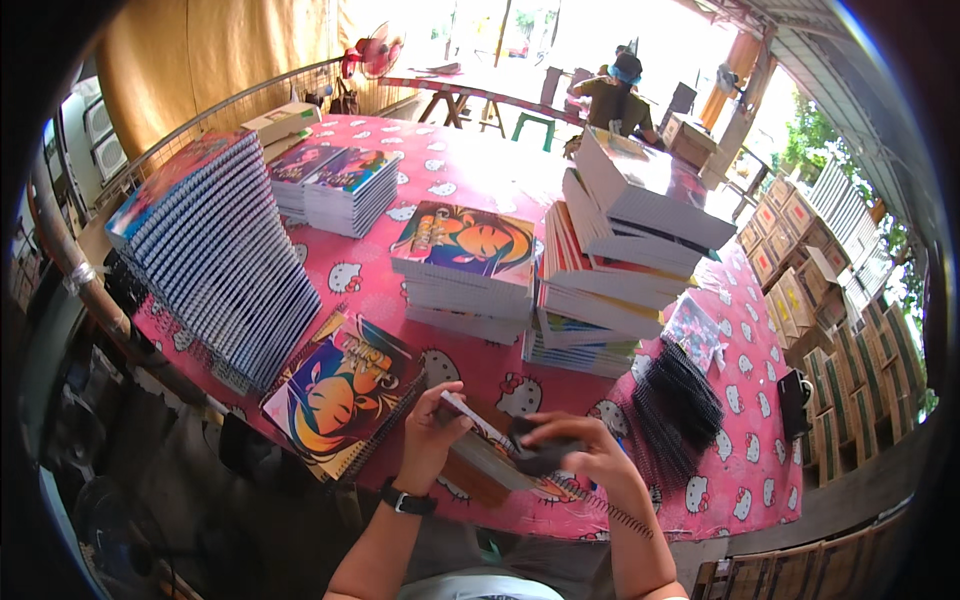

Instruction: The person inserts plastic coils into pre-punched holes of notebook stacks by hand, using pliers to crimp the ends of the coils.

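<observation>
My left hand (430,430), with a dark watch on its wrist, grips the end of a book (480,428) tilted edge-up over the table's front. My right hand (592,447) has its fingers closed around a dark, rounded object (540,456) at the book's edge; motion blur hides its kind. From beneath that hand a dark spiral coil (622,515) sticks out toward the right forearm. Left of my hands lies a spiral-bound notebook (345,393) with a colourful cover. A heap of black spiral coils (675,415) rests right of my hands.
A tall stack of spiral-bound notebooks (225,260) leans at the left. Stacks of books (465,270) and a taller, uneven stack (610,270) stand ahead on the pink patterned tablecloth (740,450). Cardboard boxes (800,260) are piled at right. Another person (615,100) sits farther off.
</observation>
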The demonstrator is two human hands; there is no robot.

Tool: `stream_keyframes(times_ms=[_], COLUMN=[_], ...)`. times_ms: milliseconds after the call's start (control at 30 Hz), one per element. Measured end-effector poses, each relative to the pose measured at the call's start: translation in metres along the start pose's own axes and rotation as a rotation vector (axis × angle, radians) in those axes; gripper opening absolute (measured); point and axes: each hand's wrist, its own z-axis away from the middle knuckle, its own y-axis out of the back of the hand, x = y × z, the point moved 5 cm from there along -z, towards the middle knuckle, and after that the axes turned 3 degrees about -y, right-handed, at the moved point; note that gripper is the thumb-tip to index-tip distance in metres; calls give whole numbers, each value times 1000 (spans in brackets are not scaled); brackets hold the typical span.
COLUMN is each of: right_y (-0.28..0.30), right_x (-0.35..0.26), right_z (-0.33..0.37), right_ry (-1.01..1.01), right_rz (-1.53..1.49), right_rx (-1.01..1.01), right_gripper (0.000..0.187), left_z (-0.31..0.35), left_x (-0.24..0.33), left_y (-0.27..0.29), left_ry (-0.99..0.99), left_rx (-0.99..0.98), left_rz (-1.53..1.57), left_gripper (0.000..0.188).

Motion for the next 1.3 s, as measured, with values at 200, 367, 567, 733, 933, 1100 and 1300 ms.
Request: stream_keyframes(times_ms=[200, 367, 567, 733, 933, 1100, 1300], right_y=[13, 25, 32, 14, 8, 19, 23], right_x=[8, 13, 32, 24, 11, 26, 45], right_z=[3, 4, -4, -12, -17, -24, -20], right_ry=[-187, -248, -479, -175, -86, -165, -357], right_rz=[39, 154, 363, 107, -60, -56, 115], right_rx=[102, 167, 143, 15, -46, 19, 148], right_gripper=[51, 53, 65, 59, 60, 58, 54], left_z=[12, 24, 19, 19, 18, 17, 13], left_x=[-6, -7, -11, -13, -21, -13, -14], left_y=[-19, -34, -26, -24, -23, -24, -24], left_ry=[-41, -31, 45, 52, 80, 58, 19], left_rx=[60, 71, 34, 42, 29, 34, 24], left_rz=[-14, 24, 151, 173, 229, 158, 240], left_gripper=[47, 44, 34, 29, 30, 28, 28])
